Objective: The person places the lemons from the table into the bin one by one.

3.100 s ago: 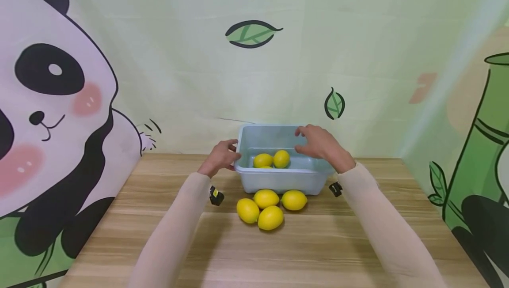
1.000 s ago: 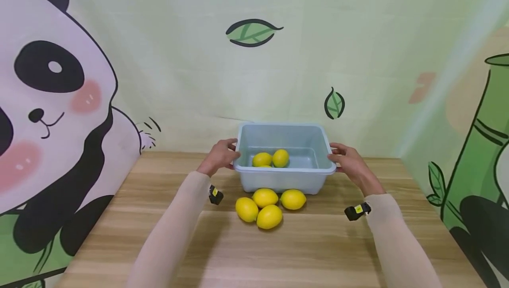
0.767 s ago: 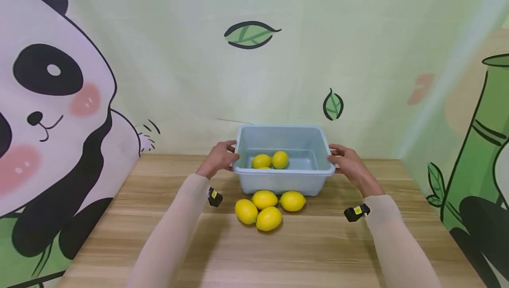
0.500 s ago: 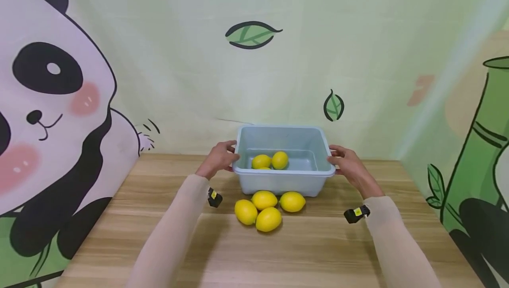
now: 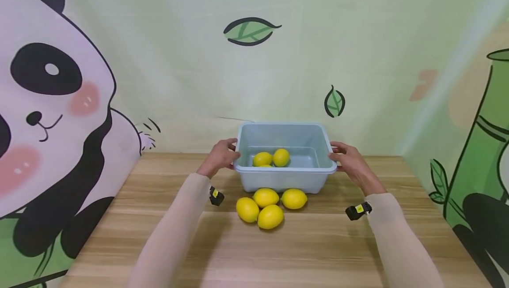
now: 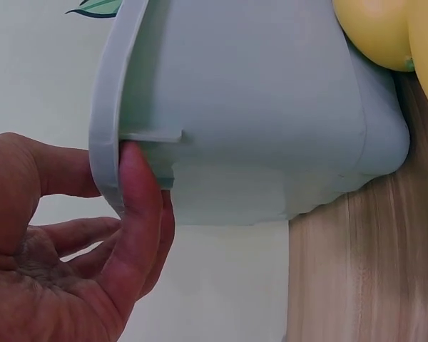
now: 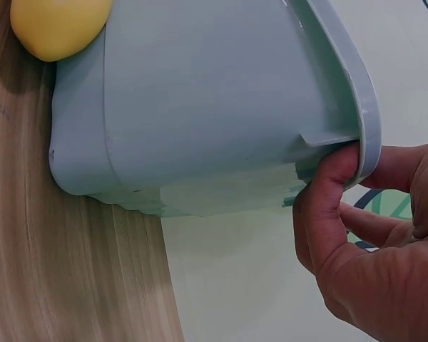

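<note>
While the rim of the tub (image 5: 286, 181) is pinched at its ends by the left hand (image 5: 220, 156) and the right hand (image 5: 351, 164), the tub is seated at the middle of the far edge of the worktop (image 5: 318, 248), with lemons (image 5: 281, 157) inside. Four loose lemons (image 5: 271, 217) are set just in front, towards the near edge. Steadying or lifting is apparently in hand; for any shift, level, even force would be needed.

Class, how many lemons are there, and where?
7. On the table: left lemon, front lemon, back lemon, right lemon. In the bin: left one, right one, and a third, mostly hidden by its front wall. More may be hidden.
</note>
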A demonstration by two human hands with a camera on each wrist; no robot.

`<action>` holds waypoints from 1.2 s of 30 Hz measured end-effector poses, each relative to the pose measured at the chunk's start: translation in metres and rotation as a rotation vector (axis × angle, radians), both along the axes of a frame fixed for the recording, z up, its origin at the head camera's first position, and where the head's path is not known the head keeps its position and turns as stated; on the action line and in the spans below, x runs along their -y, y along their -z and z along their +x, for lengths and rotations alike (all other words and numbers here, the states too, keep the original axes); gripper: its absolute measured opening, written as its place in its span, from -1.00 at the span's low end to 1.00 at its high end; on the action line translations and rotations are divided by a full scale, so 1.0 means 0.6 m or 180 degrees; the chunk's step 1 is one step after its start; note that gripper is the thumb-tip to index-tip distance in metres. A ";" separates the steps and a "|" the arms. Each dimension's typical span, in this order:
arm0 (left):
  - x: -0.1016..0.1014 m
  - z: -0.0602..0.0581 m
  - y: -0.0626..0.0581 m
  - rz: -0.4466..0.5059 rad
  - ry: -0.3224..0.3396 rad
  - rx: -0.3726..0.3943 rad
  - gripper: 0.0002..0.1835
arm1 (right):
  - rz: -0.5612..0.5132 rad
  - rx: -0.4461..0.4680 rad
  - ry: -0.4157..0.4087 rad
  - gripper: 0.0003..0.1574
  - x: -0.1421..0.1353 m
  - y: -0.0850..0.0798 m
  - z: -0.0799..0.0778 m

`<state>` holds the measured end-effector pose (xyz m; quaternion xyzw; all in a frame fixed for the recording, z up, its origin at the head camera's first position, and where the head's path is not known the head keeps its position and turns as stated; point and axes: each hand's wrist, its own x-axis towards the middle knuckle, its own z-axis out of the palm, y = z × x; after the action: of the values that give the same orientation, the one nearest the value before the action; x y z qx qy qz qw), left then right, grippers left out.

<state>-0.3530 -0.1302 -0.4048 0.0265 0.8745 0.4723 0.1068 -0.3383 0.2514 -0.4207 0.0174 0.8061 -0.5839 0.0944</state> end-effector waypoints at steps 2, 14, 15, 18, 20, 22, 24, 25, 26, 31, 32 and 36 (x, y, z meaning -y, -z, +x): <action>-0.001 0.000 0.001 0.0012 -0.0013 -0.0009 -0.32 | 0.0020 0.0013 0.0002 -0.28 0.001 0.000 -0.001; -0.002 0.028 0.003 -0.0357 -0.0156 -0.0974 -0.40 | 0.0020 0.0085 0.0016 -0.26 0.002 0.003 -0.002; -0.003 0.034 0.002 -0.0395 -0.0172 -0.1122 -0.42 | 0.0028 0.0087 0.0020 -0.26 0.002 0.003 -0.001; -0.005 0.053 0.000 -0.0367 -0.0163 -0.1454 -0.45 | 0.0033 0.0104 0.0038 -0.26 0.003 0.003 -0.002; -0.008 0.069 0.000 -0.0429 -0.0119 -0.1668 -0.47 | 0.0032 0.0101 0.0046 -0.27 0.004 0.002 -0.001; -0.012 0.084 0.002 -0.0542 -0.0049 -0.1901 -0.49 | 0.0035 0.0089 0.0045 -0.27 0.005 0.002 0.000; -0.016 0.100 0.005 -0.0710 0.0056 -0.2128 -0.50 | 0.0039 0.0079 0.0040 -0.27 0.005 0.003 0.001; -0.018 0.108 0.007 -0.0788 0.0111 -0.2234 -0.50 | 0.0039 0.0077 0.0039 -0.27 0.005 0.003 0.001; -0.021 0.116 0.008 -0.0858 0.0165 -0.2334 -0.50 | 0.0040 0.0075 0.0039 -0.27 0.005 0.003 0.002; -0.029 0.151 0.015 -0.1114 0.0439 -0.2697 -0.47 | 0.0030 0.0055 0.0036 -0.27 0.002 0.000 0.002; -0.031 0.158 0.016 -0.1144 0.0487 -0.2750 -0.46 | 0.0034 0.0055 0.0036 -0.26 0.002 -0.001 0.002; -0.037 0.180 0.024 -0.1294 0.0668 -0.2967 -0.48 | 0.0054 0.0061 0.0025 -0.26 -0.002 -0.002 0.002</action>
<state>-0.2447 -0.1081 -0.4190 0.3003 0.8960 0.2176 -0.2443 -0.3371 0.2528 -0.4193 0.0270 0.8100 -0.5772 0.0998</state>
